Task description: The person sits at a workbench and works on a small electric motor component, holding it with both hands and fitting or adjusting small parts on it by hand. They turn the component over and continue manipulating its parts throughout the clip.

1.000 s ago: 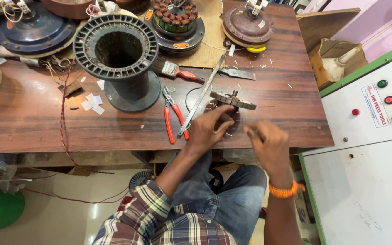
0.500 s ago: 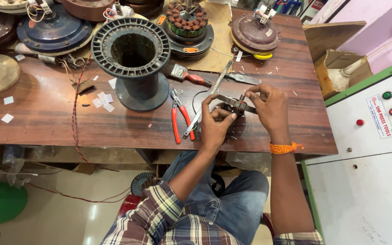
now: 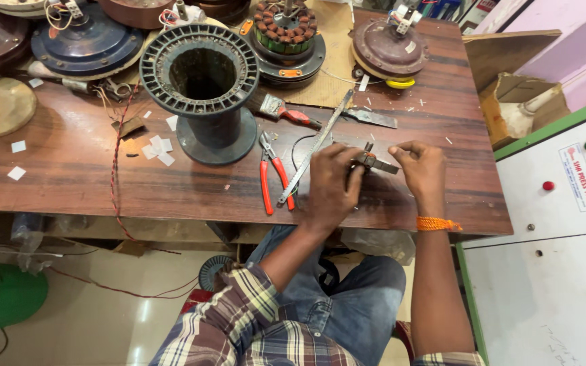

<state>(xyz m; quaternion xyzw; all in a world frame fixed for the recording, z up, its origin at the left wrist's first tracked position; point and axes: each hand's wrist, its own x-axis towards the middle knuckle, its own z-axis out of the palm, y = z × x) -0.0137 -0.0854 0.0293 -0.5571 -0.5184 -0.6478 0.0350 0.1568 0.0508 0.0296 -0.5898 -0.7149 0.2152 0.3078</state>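
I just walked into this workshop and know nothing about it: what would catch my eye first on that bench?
Probably the big dark slotted spool standing upright at the bench's far left-centre. Next, the left hand and right hand meeting near the front edge over a small metal part. Red-handled pliers and a long steel ruler lie just left of them.
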